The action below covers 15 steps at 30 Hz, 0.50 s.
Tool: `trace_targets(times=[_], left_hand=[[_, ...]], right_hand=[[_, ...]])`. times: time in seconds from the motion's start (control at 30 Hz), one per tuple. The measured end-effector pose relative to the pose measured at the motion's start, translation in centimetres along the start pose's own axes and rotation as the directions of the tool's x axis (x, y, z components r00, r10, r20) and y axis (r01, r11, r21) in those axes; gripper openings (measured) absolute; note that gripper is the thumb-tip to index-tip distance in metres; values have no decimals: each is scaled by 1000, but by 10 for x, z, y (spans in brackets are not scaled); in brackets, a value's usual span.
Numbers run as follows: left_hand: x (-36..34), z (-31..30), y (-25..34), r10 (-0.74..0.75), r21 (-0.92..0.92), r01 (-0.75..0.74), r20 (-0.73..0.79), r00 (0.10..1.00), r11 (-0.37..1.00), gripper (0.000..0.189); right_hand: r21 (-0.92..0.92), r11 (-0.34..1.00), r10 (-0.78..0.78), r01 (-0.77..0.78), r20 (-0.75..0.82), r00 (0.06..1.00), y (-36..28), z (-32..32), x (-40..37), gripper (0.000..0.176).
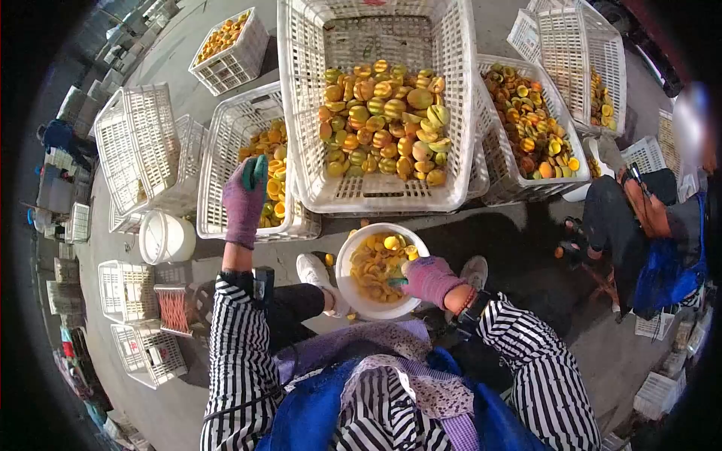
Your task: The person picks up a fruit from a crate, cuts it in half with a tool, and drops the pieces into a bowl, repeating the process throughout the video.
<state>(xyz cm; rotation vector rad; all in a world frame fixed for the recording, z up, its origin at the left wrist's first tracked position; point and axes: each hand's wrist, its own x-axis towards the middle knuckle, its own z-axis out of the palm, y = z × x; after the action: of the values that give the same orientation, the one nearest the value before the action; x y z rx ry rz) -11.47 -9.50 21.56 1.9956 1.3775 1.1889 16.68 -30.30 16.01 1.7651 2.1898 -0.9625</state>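
Note:
My left hand (pixel 245 201), in a purple glove with green fingertips, is raised at the near edge of the left crate (pixel 214 177), which holds orange-yellow fruit halves (pixel 277 180). Its fingers are curled together, and whatever they hold is hidden. Over the right rim of a white bucket (pixel 344 282) between my feet is my right hand (pixel 430 281), gloved the same way. The fingers there are closed and point into the bucket; I cannot make out anything in them. Yellow fruit pieces (pixel 372 267) fill the bucket, apparently in liquid.
A large tilted white crate (pixel 380 201) of striped, scored yellow-green fruit (pixel 383 120) stands ahead. Right of it is a crate (pixel 492 192) of fruit pieces. A white pail (pixel 167 237) and stacked crates (pixel 139 143) stand left. Another person (pixel 647 218) sits at right.

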Motion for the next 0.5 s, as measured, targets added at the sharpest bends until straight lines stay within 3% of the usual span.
trace_targets(times=[0.03, 0.07, 0.1, 0.17, 0.2, 0.23, 0.3, 0.37, 0.4, 0.43, 0.5], left_hand=[[3, 1, 1, 144, 411, -109, -55, 988, 905, 29], [8, 3, 2, 296, 752, -163, -45, 954, 639, 29], [16, 12, 5, 305, 751, -171, -42, 951, 637, 29], [29, 48, 32, 438, 547, -392, 50, 898, 740, 33], [32, 71, 42, 246, 501, -312, 195, 949, 807, 34], [38, 91, 52, 48, 472, -213, 337, 940, 855, 35], [51, 150, 25, -90, 292, -15, 341, 936, 956, 38], [63, 204, -5, -123, 480, -26, 275, 953, 877, 46], [64, 233, -26, -61, 562, -46, 169, 984, 826, 58], [75, 238, -6, -333, 588, 125, 259, 907, 799, 67], [82, 266, -24, -419, 550, 264, 175, 891, 792, 70]], right_hand=[[49, 999, -12, 13, -11, 1000, 0, 2, -2, 38], [99, 995, -24, 26, -25, 999, 1, 2, -4, 36], [151, 988, -32, 38, -43, 999, 2, 1, -4, 34], [117, 993, -21, 26, -47, 999, 0, -12, -11, 34], [141, 989, -35, 49, -99, 994, 2, -15, -14, 38], [158, 984, -54, 78, -152, 987, 4, -22, -16, 41], [151, 985, -52, 79, -176, 983, 10, -35, -21, 44], [273, 938, -71, 215, -454, 888, 21, -29, -24, 48], [240, 941, -94, 241, -497, 863, 26, -29, -24, 54], [234, 944, -86, 232, -504, 859, 29, -36, -25, 54], [280, 920, -74, 273, -561, 825, 25, -50, -34, 57]])
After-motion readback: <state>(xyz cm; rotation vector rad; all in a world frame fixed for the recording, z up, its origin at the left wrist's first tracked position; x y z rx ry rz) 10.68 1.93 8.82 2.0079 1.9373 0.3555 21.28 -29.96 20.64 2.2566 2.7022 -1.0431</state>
